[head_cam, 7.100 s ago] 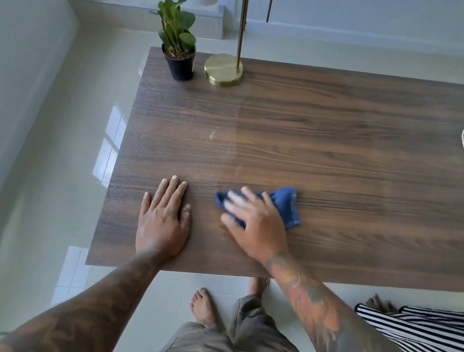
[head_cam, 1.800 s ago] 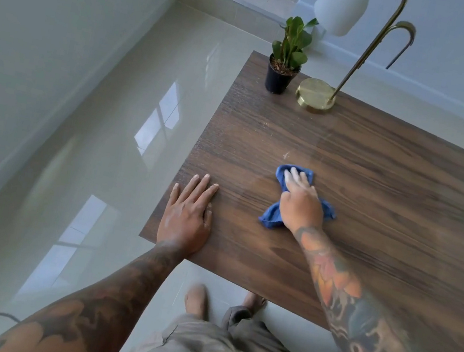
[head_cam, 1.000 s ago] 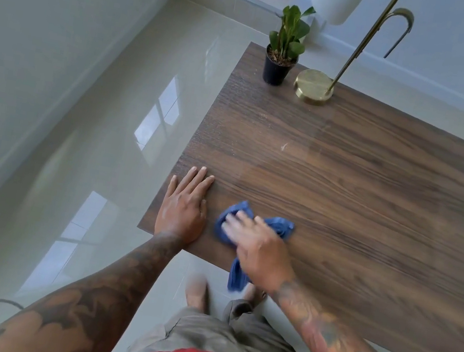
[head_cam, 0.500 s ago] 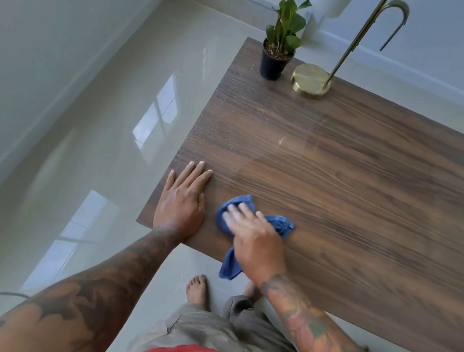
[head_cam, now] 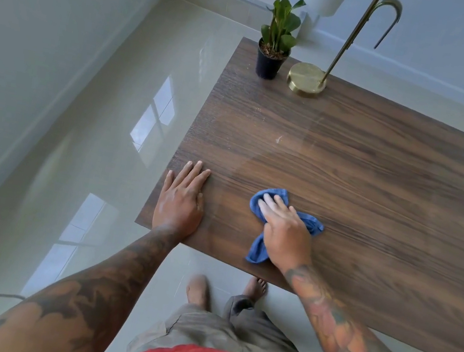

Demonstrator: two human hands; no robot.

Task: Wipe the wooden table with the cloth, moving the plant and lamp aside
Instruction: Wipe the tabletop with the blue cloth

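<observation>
While you stand barefoot at the near edge of the table (head_cam: 376, 184), your red shirt and grey shorts fill the bottom of the view and both tattooed forearms reach forward over the wood. Your left hand (head_cam: 180, 201) lies flat near the table's near left corner, fingers straight and close together, palm down on the surface, holding nothing. Your right hand (head_cam: 284, 233) sits well to the right of it, the two hands apart with bare wood between them. Under that right hand is the blue cloth (head_cam: 264, 230), bunched and pressed to the table: your fingers stretch out over its far end, one tail trails back beside your wrist toward the near edge, and another fold sticks out on the right of your knuckles. Farther on, a small pale mark shows on the wood. At the far left corner stands the plant (head_cam: 275, 40) in its black pot, upright, and just to its right the lamp (head_cam: 306, 79) with a round brass base, slanted brass stem and white shade. Both stand well apart from your hands and the cloth.
</observation>
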